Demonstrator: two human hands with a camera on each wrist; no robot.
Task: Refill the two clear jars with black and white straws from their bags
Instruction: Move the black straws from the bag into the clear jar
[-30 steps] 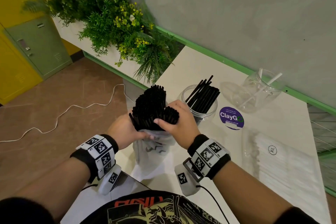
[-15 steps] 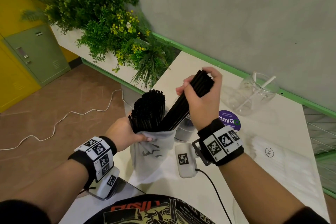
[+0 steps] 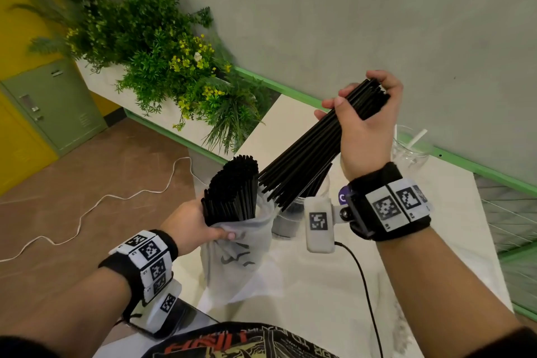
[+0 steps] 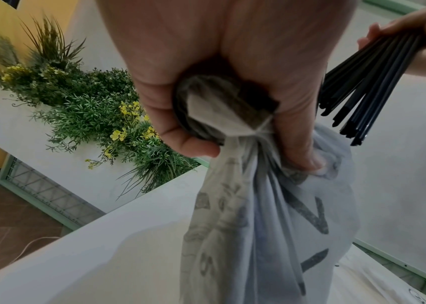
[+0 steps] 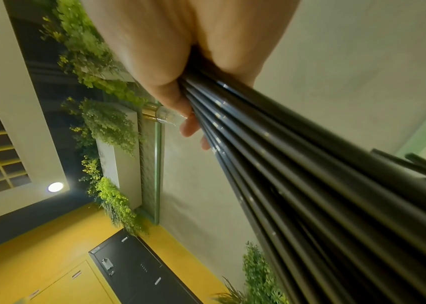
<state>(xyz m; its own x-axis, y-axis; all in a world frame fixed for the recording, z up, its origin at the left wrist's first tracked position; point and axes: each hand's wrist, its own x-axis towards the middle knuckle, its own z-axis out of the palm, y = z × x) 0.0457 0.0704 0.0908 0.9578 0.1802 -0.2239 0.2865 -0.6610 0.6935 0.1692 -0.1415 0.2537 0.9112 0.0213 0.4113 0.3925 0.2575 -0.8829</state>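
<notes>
A person stands at a white surface. The left hand has its grip wrapped round the neck of a pale bag of black straws. The right hand grips a lifted black bundle, its lower ends above the near clear jar, partly hidden. This looks like the black refill; next, lower the bundle into that jar. The second jar, with 2 white straws, stands at the surface's far edge

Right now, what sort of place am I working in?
Probably a café or drinks shop: bulk black straws in a bag, a clear jar on the counter, and a planter along the wall.
</notes>
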